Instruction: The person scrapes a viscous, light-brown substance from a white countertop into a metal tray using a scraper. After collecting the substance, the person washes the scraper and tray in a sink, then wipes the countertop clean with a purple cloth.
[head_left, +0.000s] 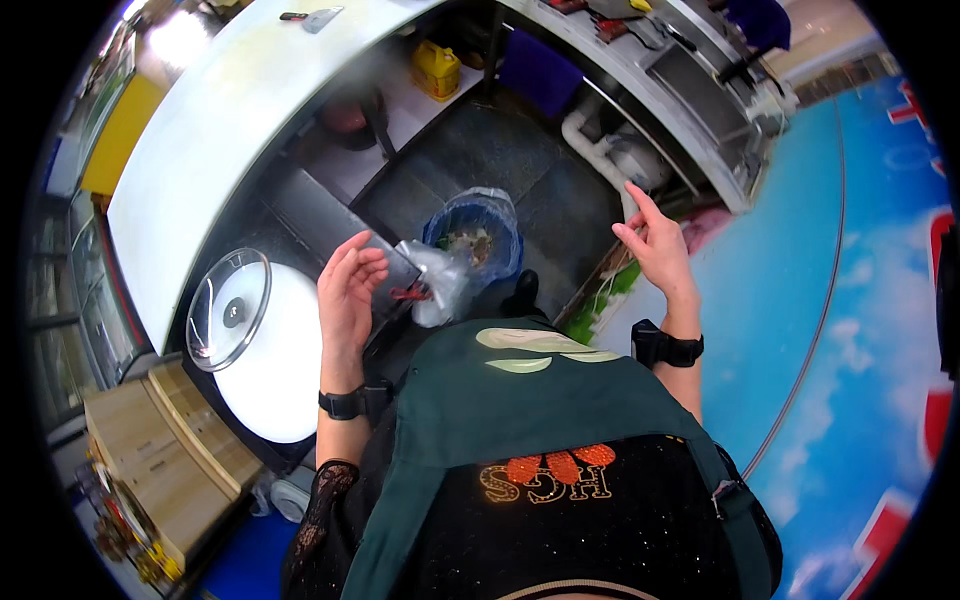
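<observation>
Both hands are raised in front of my dark green apron (540, 397). My left hand (349, 289) is empty, its fingers loosely curled and spread, near a clear plastic bag (439, 281) that hangs by a metal panel. A small red item (411, 292) shows beside that bag. My right hand (656, 244) holds nothing either; its index finger points forward and its thumb stands apart. Below and between them, a bin (517, 247) lined with a blue bag stands on the dark tiled floor and has scraps inside.
Left of me, a glass lid (229, 307) leans over a white round surface (281, 375). A long white counter (202, 142) curves ahead, with a scraper (321, 19) on it. A yellow jug (435, 71) sits on the lower shelf. White drain pipes (589, 142) run under the right counter, beside a blue printed wall (787, 300).
</observation>
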